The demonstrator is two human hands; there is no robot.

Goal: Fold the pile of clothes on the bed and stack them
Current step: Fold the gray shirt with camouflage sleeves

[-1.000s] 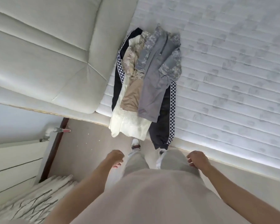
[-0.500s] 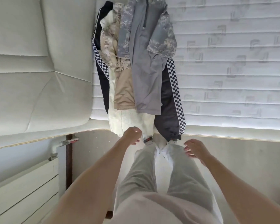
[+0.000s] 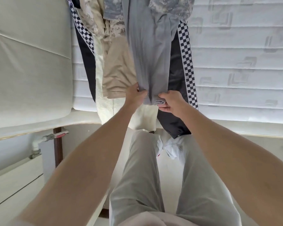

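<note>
Clothes pile [image 3: 121, 51] lies on the quilted white mattress [image 3: 235, 62], its hems draping over the mattress edge, with the smooth grey garment [image 3: 147, 51] uppermost, its bunched hem pinched by the left hand [image 3: 136, 95] and right hand [image 3: 170, 101].

Single head view, steeply down, close over bed [image 3: 235, 62]
</note>
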